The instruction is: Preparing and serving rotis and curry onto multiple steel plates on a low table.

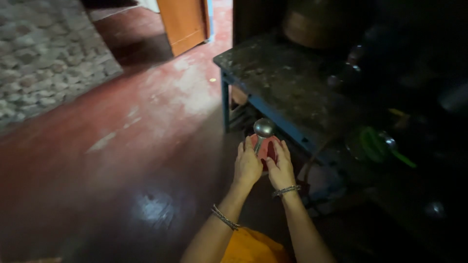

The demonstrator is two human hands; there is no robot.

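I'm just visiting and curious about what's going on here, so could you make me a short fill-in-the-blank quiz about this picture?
1. Both hands, left hand and right hand, hold a small ____ object.
2. A metal ladle sticks up from between the hands, its bowl pointing ____.
3. Each wrist wears a metal ____.
4. The table beside the hands has a frame painted ____.

Missing words: red; up; bangle; blue

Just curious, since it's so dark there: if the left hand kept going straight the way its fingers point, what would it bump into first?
Probably the blue edge of the table. The left hand points up past the metal ladle; depth is unclear.
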